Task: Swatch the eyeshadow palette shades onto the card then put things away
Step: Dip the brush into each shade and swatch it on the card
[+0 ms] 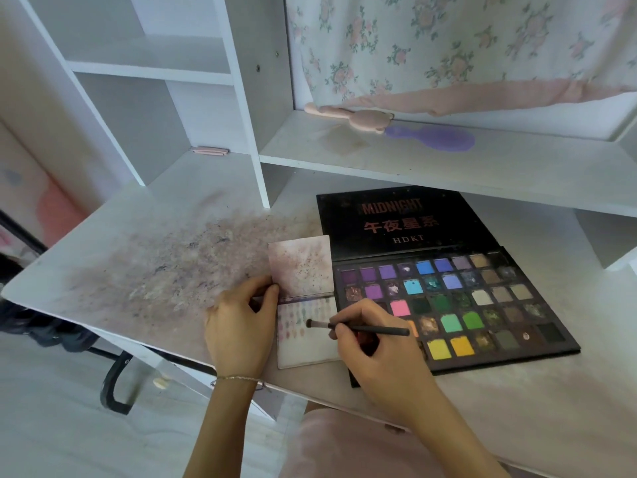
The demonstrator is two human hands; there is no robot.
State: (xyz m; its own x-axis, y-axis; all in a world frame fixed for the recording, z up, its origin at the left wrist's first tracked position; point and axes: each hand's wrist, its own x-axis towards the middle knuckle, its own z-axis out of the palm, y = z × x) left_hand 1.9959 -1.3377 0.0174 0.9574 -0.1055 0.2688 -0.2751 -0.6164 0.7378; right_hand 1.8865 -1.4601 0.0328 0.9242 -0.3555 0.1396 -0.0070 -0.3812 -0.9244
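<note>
right grip (365, 336) pinches the brush (358, 327) over the card (310, 346); left grip (238, 326) pinches the card's edge.

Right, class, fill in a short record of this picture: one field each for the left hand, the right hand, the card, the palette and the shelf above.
left hand: left hand pinches the card's left edge, holding it on the desk
right hand: right hand grips a brush, bristles over the card
card: card folded open, small swatches on its lower half, stained upper half
palette: eyeshadow palette open to the right of the card, lid flat behind
shelf: pink brush and purple brush on the shelf
</note>
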